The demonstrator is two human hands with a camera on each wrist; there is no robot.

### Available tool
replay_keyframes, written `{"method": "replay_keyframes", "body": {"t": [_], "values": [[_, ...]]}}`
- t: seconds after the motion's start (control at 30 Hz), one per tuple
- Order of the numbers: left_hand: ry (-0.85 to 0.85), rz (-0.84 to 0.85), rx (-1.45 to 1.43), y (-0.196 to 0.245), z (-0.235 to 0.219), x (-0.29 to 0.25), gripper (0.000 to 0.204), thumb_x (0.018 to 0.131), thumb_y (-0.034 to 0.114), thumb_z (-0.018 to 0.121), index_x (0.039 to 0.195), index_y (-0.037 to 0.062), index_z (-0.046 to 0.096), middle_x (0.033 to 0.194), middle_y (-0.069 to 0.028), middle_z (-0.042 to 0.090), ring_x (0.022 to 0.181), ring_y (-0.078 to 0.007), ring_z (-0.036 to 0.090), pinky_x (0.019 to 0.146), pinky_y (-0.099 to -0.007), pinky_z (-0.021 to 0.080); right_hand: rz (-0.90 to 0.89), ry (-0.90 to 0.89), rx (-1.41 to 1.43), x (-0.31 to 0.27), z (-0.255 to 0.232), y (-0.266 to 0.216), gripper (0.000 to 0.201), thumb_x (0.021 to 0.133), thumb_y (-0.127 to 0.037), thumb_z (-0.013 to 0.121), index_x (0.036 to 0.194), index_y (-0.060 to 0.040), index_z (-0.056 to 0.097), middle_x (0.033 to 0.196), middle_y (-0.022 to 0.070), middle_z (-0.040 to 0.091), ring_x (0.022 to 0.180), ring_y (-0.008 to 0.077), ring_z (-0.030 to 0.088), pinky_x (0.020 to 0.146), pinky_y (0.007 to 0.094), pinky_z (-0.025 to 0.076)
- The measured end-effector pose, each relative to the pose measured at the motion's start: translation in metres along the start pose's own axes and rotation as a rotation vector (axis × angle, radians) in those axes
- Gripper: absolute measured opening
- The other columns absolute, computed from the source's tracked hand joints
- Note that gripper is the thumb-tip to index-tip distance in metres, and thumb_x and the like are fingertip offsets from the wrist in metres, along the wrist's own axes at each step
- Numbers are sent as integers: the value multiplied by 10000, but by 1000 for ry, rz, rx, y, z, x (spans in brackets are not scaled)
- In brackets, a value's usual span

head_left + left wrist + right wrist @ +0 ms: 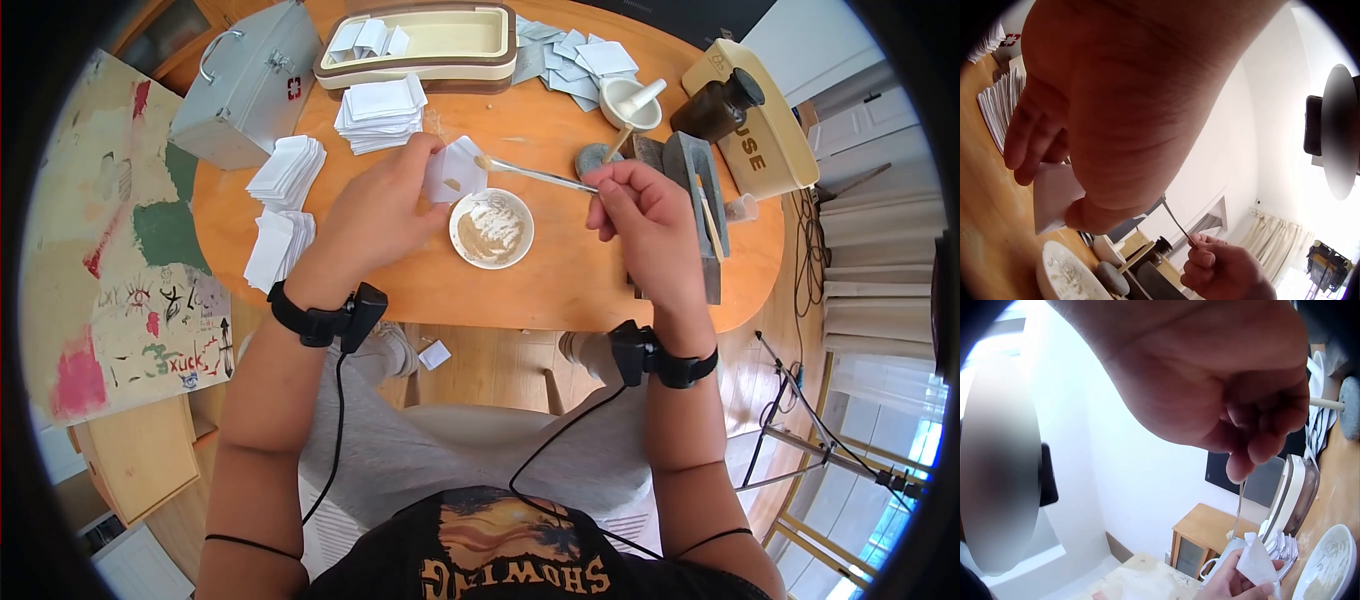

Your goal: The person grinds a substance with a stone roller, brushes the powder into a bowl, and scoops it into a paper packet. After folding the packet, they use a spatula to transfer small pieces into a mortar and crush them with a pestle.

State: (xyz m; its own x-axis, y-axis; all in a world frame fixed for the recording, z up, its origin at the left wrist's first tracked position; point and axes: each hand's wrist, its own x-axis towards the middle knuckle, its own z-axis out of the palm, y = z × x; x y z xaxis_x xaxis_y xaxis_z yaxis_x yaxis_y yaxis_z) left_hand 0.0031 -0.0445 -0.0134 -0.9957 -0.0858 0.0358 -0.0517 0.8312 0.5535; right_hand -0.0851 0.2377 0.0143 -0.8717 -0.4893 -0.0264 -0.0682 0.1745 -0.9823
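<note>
My left hand (pixel 385 205) pinches a small white paper packet (pixel 462 160) with a spot of tan powder on it. In the left wrist view the thumb and fingers hold the packet (pixel 1054 194) on opposite sides. My right hand (pixel 645 215) grips the end of a thin metal spoon (pixel 545 176) between thumb and fingertips. Its far tip carries tan powder and overlaps the packet's edge in the head view. Just below the packet stands a white bowl (pixel 490 266) of tan and white powder. The right wrist view shows the spoon (pixel 1239 503) pointing toward the packet (pixel 1257 562).
Stacks of white packets (pixel 380 115) stand left and behind, near a silver case (pixel 245 90). A cream tray (pixel 465 72) sits at the back beside loose packets (pixel 570 65). To the right are a mortar (pixel 640 118), brown bottle (pixel 712 110), grey trough (pixel 690 160) and cream box (pixel 775 150).
</note>
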Motion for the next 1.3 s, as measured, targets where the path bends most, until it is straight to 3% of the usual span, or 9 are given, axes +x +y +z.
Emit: {"method": "replay_keyframes", "body": {"t": [0.1,0.17,0.2,0.33,0.53,0.63,0.7,1.07,1.3], "values": [[5,33,-14,4,1,-2,594,911,101,796,1422,11,507,1278,-214,707,1134,-345,735,969,-428,585,-128,80,-172,-6,17,2,121,1047,-37,635,1131,-13,718,799,40,698,696,128,632,655,308,503],[18,53,-29,4,3,-2,595,912,107,797,1422,10,506,1278,-209,708,1135,-343,733,968,-427,584,-676,132,-752,-8,20,1,177,943,25,695,1105,-39,727,815,81,697,721,252,658,688,382,521],[7,58,-50,3,3,-3,601,910,114,801,1423,10,505,1278,-204,708,1132,-338,732,970,-425,584,-722,127,-811,-10,21,-3,239,860,51,719,1073,-56,735,833,93,690,780,319,661,723,422,519],[-41,8,-94,2,0,-2,624,904,126,811,1432,13,497,1292,-187,707,1118,-319,731,946,-417,593,-826,135,-856,-18,18,-18,248,854,65,712,1068,-58,742,828,72,689,784,292,671,729,415,510],[-75,-30,-347,-1,-4,-3,631,924,120,801,1457,35,474,1327,-162,697,1115,-271,735,877,-399,613,-770,212,-740,-23,14,-18,225,910,74,693,1087,-52,747,838,63,711,792,269,691,729,391,529],[-72,-74,-393,-5,-7,-1,621,933,114,794,1461,48,474,1333,-145,692,1115,-247,736,872,-380,609,-561,283,-555,-30,12,-21,175,967,52,666,1094,-44,739,819,78,713,758,289,693,695,387,545],[-53,-66,-415,-8,-8,0,628,932,142,801,1455,25,471,1325,-162,693,1108,-267,734,899,-402,610,-291,171,-545,-34,7,-23,122,1005,4,648,1090,-34,727,787,112,718,719,328,709,661,400,556],[-21,-41,-459,6,-9,1,606,940,107,790,1457,40,480,1300,-122,691,1119,-217,724,884,-355,599,69,-76,-447,-21,26,41,203,1007,-97,654,1187,-7,679,929,193,777,830,344,750,758,427,578],[-42,6,-601,10,0,-1,636,936,121,802,1465,23,462,1349,-136,662,1168,-229,714,894,-361,604,-51,-100,-679,-22,23,40,218,1011,-130,659,1205,-33,676,941,215,775,873,412,753,762,489,587]]}}
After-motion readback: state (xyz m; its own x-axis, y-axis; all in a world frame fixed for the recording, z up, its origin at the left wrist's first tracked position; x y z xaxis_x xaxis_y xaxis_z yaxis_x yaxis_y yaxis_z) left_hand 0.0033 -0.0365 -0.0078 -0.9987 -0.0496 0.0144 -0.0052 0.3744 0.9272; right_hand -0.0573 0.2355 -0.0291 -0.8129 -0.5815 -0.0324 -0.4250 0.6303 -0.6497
